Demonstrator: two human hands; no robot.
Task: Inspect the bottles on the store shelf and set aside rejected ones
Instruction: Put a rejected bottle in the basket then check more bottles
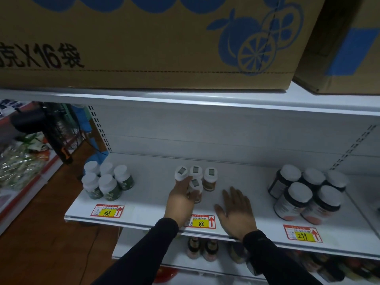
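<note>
White-capped bottle [181, 174] in the middle cluster is where the left hand [181, 200] reaches — its fingers curl round the bottle's side, below the cap, though how firmly they grip is hard to tell. Just beside it stand three more small amber bottles [209, 179], each with a white cap bearing a grey sticker, one of them touching the left hand's knuckles. The right hand [236, 212] lies flat and spread on the white shelf [148, 194], fingers straight, holding nothing, a little to the right of that cluster. Both arms wear black sleeves [267, 256].

Below the cluster, on the shelf's front edge, sits a yellow price tag reading 88 [200, 222]. Well apart to the left stands a group of five green-labelled bottles [107, 184] above a tag reading 168 [107, 211]; to the right, five larger dark bottles [304, 194] above a tag reading 299 [302, 234]. Overhead — a cardboard box with blue fruit print [144, 42] rests on the upper shelf.
</note>
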